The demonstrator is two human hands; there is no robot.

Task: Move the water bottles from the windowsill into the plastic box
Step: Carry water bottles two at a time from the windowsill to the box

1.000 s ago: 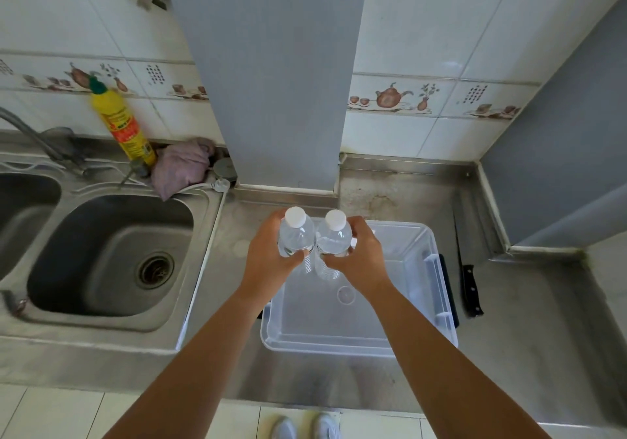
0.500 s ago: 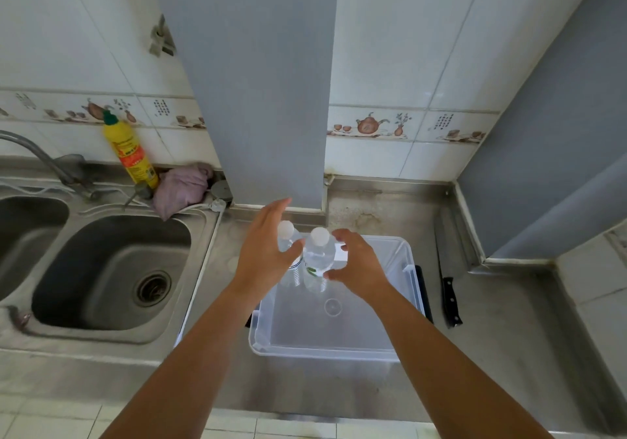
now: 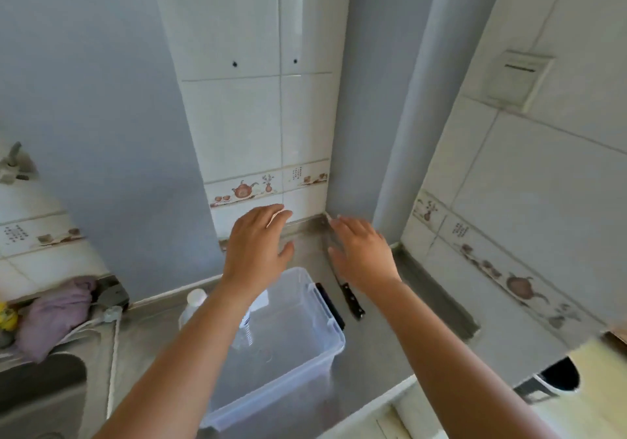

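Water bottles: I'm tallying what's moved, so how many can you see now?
2: one white-capped bottle showing left of the left forearm, another mostly hidden behind that forearm, in the plastic box.

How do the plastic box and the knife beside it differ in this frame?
The plastic box is clear and see-through; the knife has a dark handle and a thin blade. The box holds a water bottle and lies partly under the left hand's forearm; the knife lies flat, uncovered. Both rest on the steel counter.

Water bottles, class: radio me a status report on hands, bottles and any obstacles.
Left hand and right hand open, empty, raised above the plastic box. Water bottles upright in box, partly hidden by left forearm. Knife on counter beside box, not blocking.
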